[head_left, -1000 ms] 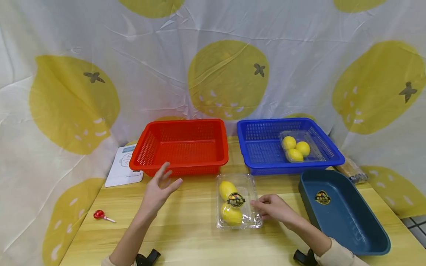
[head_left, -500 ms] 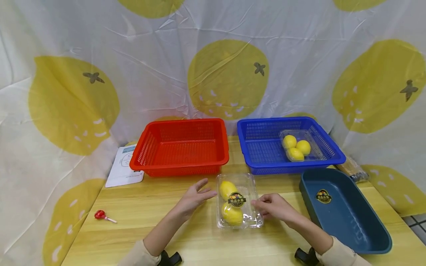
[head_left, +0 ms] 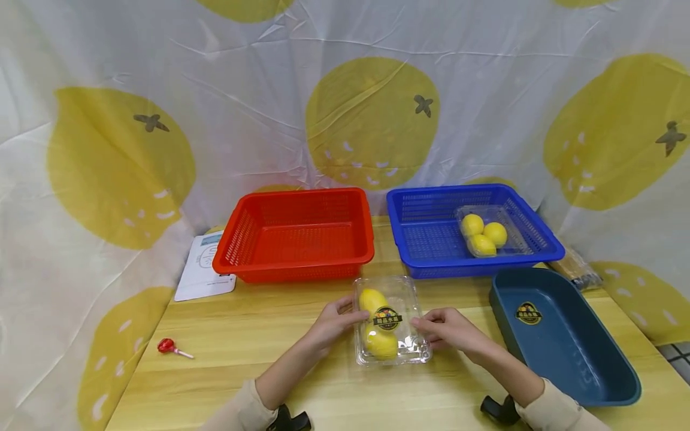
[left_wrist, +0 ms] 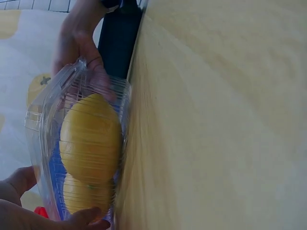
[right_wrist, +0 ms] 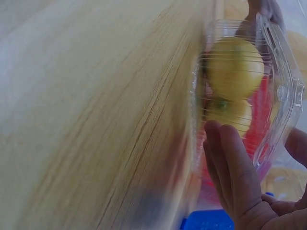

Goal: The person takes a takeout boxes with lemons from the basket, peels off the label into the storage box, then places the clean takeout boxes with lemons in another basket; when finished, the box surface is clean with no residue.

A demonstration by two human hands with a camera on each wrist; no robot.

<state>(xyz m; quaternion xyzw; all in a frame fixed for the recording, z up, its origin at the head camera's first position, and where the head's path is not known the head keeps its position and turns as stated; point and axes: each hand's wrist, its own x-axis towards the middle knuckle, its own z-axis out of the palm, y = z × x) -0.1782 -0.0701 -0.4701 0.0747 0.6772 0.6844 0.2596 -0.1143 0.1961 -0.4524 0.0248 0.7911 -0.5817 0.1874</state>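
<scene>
Clear fruit box (head_left: 405,333) with two yellow lemons (head_left: 381,343) sits between my hands in the head view, long axis running away from me; my left hand (head_left: 333,324) pinches its left long side, my right hand (head_left: 451,329) its right, neither nearer. From the left wrist, my thumb (left_wrist: 23,180) meets the rim, fingertips (left_wrist: 88,216) the base. From the right wrist, the opposite thumb and fingers (right_wrist: 237,160) straddle its side; whether it touches the table (right_wrist: 96,96), I can't tell.

Clear box (head_left: 408,297), two lemons (head_left: 381,345) inside; I see the left hand (head_left: 334,323) grip its left edge, the right hand (head_left: 451,329) its right edge; red basket (head_left: 302,273), behind; blue basket (head_left: 431,238), beside that, holding a second box (head_left: 516,237) of three lemons (head_left: 482,245); dark tray (head_left: 571,344), far right; one lollipop (head_left: 166,345), left; wooden table (head_left: 259,335), which I log beneath
</scene>
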